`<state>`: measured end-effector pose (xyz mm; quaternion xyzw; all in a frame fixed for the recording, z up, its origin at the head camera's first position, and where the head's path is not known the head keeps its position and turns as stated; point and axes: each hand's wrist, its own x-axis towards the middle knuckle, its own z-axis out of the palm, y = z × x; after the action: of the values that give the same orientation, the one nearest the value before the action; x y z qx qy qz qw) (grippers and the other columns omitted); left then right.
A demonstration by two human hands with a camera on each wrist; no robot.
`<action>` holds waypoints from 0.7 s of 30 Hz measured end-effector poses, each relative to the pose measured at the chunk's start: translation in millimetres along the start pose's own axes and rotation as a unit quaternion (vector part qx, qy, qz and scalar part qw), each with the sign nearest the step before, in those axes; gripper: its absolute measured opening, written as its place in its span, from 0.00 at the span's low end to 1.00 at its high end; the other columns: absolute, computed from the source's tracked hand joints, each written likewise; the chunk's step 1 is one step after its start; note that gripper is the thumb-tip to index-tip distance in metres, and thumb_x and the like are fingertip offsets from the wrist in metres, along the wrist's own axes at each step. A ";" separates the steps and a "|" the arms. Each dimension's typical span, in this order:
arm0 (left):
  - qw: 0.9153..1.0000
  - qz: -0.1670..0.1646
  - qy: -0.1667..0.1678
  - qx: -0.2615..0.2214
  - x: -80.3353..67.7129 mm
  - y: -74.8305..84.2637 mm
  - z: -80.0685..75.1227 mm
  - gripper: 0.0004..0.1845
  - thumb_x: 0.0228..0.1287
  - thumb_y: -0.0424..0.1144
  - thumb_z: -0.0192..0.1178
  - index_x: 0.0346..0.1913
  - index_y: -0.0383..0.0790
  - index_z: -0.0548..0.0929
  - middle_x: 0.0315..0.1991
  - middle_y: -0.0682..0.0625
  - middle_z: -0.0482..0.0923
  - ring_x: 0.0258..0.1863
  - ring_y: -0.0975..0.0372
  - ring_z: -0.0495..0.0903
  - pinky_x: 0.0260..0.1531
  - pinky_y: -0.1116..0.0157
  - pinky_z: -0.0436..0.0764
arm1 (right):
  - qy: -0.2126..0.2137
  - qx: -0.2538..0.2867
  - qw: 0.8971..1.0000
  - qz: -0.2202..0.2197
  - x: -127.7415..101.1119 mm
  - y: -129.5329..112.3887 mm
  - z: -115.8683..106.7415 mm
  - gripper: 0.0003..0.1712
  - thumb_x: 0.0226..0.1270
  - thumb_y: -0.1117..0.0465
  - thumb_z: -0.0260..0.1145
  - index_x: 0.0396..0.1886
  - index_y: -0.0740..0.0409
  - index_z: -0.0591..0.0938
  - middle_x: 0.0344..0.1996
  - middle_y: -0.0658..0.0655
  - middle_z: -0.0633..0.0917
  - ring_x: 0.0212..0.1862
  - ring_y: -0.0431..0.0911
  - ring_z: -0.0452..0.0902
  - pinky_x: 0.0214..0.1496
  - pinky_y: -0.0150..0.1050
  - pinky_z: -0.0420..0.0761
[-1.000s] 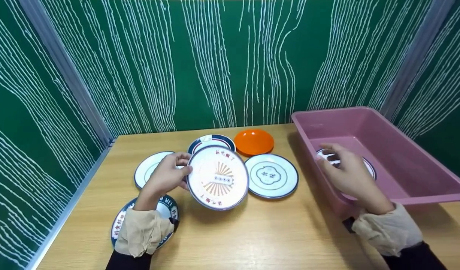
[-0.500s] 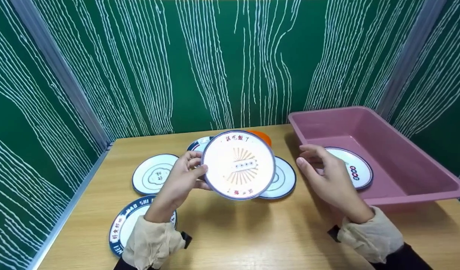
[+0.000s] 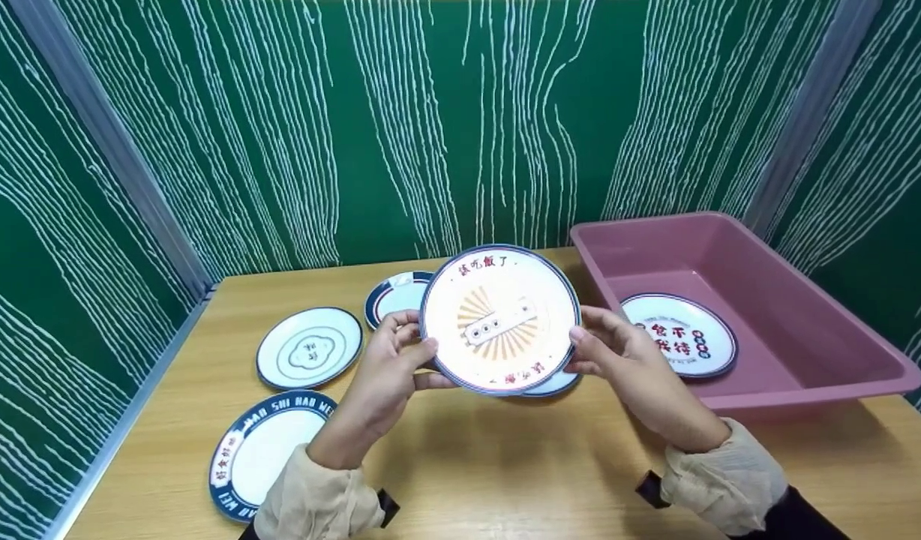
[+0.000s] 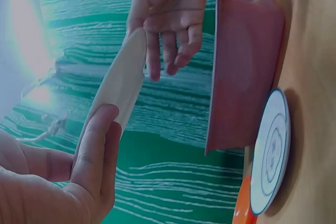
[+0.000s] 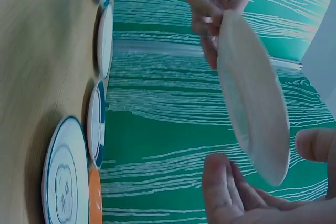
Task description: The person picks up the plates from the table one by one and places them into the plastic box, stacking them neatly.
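My left grip (image 3: 378, 382) alone pinches the sunburst plate (image 3: 498, 322), raised above the bench (image 3: 505, 465), my right grip (image 3: 637, 367) spread around its right rim, so I judge a left-side slip could drop it onto the white plate (image 4: 270, 156) below.

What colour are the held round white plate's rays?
Pale orange; the plate shows them best in the head view.

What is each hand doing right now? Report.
Left hand: closed, holding the sunburst plate by its rim.
Right hand: open at the plate's opposite edge, not visibly gripping.
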<state>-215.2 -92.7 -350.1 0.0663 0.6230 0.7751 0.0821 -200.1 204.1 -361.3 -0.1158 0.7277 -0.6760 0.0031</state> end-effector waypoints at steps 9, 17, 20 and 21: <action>0.999 -0.014 -0.021 -0.034 -3.5 -9.1 11.1 0.21 0.76 0.24 0.49 0.66 0.36 0.59 0.61 0.35 0.70 0.45 0.51 0.85 0.43 0.53 0.89 | -0.037 0.126 0.991 0.036 -5.4 -2.6 3.8 0.28 0.78 0.66 0.57 0.70 0.71 0.60 0.45 0.62 0.80 0.42 0.49 0.83 0.49 0.45 0.87; 1.000 -0.011 -0.023 -0.006 -7.6 -10.7 12.8 0.22 0.74 0.23 0.52 0.65 0.35 0.59 0.60 0.34 0.71 0.42 0.51 0.87 0.41 0.56 0.89 | -0.023 0.139 0.989 0.054 -5.2 -2.5 6.6 0.24 0.75 0.73 0.53 0.67 0.70 0.60 0.41 0.61 0.85 0.37 0.48 0.84 0.42 0.42 0.88; 1.000 -0.016 -0.019 0.002 -7.7 -10.2 14.5 0.23 0.73 0.24 0.53 0.66 0.35 0.59 0.61 0.34 0.71 0.41 0.51 0.87 0.41 0.56 0.89 | -0.014 0.139 0.988 0.063 -5.2 -2.3 6.0 0.24 0.75 0.73 0.52 0.67 0.70 0.60 0.41 0.61 0.85 0.37 0.48 0.84 0.42 0.43 0.88; 1.000 -0.019 -0.018 0.004 -7.4 -9.9 14.9 0.24 0.73 0.24 0.54 0.66 0.36 0.59 0.61 0.34 0.71 0.42 0.51 0.87 0.42 0.56 0.89 | -0.011 0.138 0.988 0.065 -5.3 -2.4 5.5 0.24 0.75 0.74 0.52 0.67 0.70 0.60 0.41 0.61 0.85 0.37 0.49 0.84 0.43 0.43 0.88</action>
<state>-204.5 -78.0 -356.6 0.0686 0.6258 0.7695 0.1075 -193.7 199.5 -360.2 -0.0743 0.6332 -0.7672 0.0705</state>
